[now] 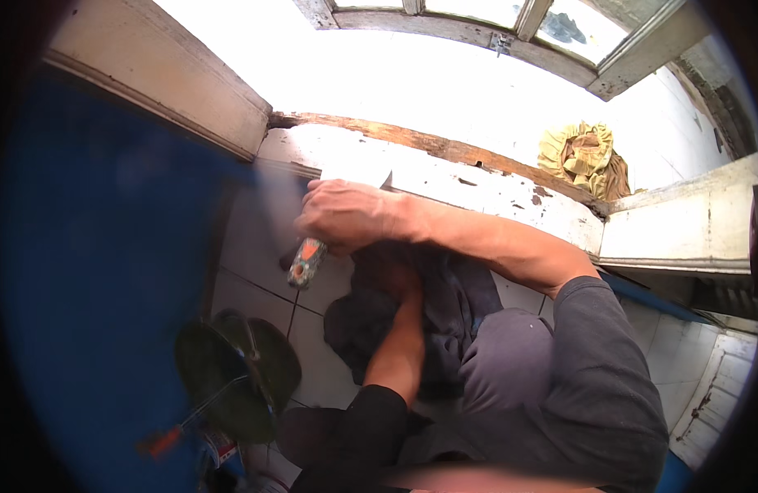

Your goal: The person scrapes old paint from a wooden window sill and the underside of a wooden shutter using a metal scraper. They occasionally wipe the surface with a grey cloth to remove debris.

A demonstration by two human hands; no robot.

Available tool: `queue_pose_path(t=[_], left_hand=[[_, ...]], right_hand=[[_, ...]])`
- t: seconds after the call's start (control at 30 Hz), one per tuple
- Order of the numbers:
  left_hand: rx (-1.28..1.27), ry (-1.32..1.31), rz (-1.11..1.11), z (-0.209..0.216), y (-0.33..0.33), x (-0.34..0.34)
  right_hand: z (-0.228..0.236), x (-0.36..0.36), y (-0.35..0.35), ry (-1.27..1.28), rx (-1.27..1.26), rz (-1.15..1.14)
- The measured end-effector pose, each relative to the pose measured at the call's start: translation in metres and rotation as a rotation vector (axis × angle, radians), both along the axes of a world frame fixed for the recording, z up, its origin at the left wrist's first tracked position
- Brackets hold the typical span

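Blown-out glare above, dark fisheye rim

Old room — peeling windowsill (494,177), floor tiles (317,361)

Two hands (343,214), one held tool (306,264)

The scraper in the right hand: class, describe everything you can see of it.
The scraper is clasped in the right hand, whose fingers hide its middle. The handle's rear end sticks out below the fist, slanting toward the lower left; it looks like plastic, greyish with orange patches and smudged, with a round spot, perhaps a hole, near the tip. Beyond the knuckles shows a broad, pale blade, probably metal, against the white, flaking sill. Whether it touches the sill cannot be told.
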State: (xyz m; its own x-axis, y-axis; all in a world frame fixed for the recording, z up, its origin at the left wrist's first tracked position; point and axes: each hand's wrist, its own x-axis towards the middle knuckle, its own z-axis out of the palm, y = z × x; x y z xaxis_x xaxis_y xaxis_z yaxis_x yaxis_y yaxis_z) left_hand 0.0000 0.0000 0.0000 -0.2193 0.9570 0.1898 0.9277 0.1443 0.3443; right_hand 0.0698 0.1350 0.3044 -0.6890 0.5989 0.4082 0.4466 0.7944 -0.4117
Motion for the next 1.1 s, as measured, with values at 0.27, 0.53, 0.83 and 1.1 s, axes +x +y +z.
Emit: queue_pose_path(t=[0.27, 0.53, 0.83, 1.1], left_hand=[[-0.042, -0.823, -0.246, 0.021, 0.017, -0.043], [-0.116, -0.111, -0.211, 0.048, -0.079, -0.067], [-0.142, -0.069, -0.279, 0.048, -0.106, -0.063], [-0.14, -0.101, -0.309, 0.048, -0.102, -0.053]], right_hand=[[0.045, 0.136, 0.056, 0.171, 0.239, -0.312], [-0.012, 0.025, 0.045, 0.266, 0.007, -0.122], [-0.013, 0.133, 0.165, 0.602, -0.204, 0.03], [0.001, 0.043, 0.082, 0.074, 0.184, -0.203]])
